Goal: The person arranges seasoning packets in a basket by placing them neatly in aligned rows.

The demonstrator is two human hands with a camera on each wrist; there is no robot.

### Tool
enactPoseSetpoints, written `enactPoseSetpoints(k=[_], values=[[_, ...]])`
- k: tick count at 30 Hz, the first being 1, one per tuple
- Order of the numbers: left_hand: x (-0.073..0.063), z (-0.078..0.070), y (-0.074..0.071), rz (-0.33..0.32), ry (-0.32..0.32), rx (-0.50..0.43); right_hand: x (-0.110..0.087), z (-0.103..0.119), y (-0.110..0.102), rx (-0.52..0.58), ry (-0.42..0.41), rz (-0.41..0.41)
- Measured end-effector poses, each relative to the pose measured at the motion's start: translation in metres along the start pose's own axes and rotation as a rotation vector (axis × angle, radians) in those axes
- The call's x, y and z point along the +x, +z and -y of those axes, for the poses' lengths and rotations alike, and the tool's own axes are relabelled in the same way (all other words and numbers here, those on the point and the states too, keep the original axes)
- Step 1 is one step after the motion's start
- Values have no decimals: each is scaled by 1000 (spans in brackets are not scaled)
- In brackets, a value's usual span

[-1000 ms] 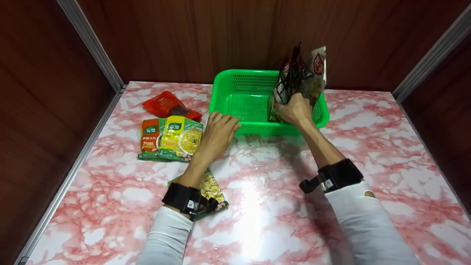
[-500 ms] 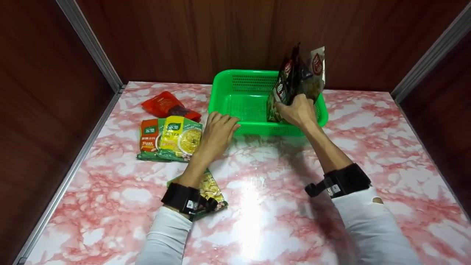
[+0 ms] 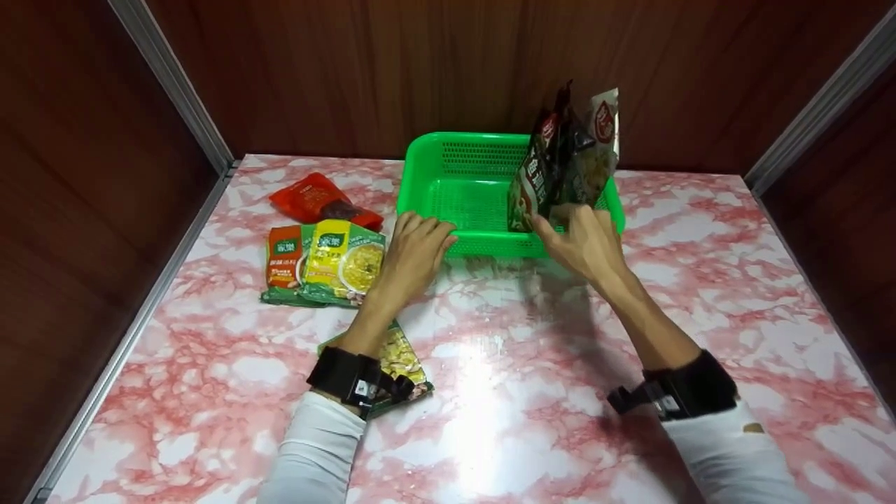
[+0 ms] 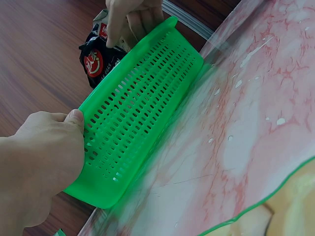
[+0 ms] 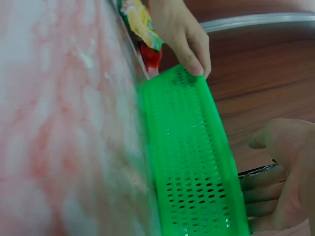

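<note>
Seemingly at the letting-go step, the right hand (image 3: 586, 241), fingers loose, should next lift clear of the dark glossy plastic packets (image 3: 539, 164) standing rightward in the green perforated plastic basket (image 3: 490, 243), gripped near left by the left hand (image 3: 413, 255).

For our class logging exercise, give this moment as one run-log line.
left hand: grips green basket; right hand: fingers inside basket; dark packet, pale-topped packet: in basket; red pouch, yellow packet: left of basket
</note>
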State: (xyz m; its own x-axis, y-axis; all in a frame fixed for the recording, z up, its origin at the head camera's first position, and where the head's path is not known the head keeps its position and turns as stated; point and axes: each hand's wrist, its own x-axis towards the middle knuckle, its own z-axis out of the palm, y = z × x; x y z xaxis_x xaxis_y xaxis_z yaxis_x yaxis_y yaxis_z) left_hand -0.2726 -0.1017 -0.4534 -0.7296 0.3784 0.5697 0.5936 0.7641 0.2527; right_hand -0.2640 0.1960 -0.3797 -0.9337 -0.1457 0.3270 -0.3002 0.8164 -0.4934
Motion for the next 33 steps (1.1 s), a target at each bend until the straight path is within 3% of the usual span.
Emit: enactPoseSetpoints(k=[7, 12, 17, 24, 28, 33], values=[[1, 0, -1, 28, -6, 7, -18, -18, 11, -11, -268, -62], [1, 0, -3, 22, 1, 15, -22, -28, 19, -56, -378, -71], [0, 0, -2, 16, 4, 23, -24, -33, 26, -100, -397, -52], [0, -2, -3, 20, 2, 0, -22, -36, 32, -90, -406, -89], [0, -2, -7, 63, -26, -55, -20, -37, 34, -64, -407, -108], [2, -2, -18, 77, -58, -189, -19, -39, 36, -56, -420, -127]])
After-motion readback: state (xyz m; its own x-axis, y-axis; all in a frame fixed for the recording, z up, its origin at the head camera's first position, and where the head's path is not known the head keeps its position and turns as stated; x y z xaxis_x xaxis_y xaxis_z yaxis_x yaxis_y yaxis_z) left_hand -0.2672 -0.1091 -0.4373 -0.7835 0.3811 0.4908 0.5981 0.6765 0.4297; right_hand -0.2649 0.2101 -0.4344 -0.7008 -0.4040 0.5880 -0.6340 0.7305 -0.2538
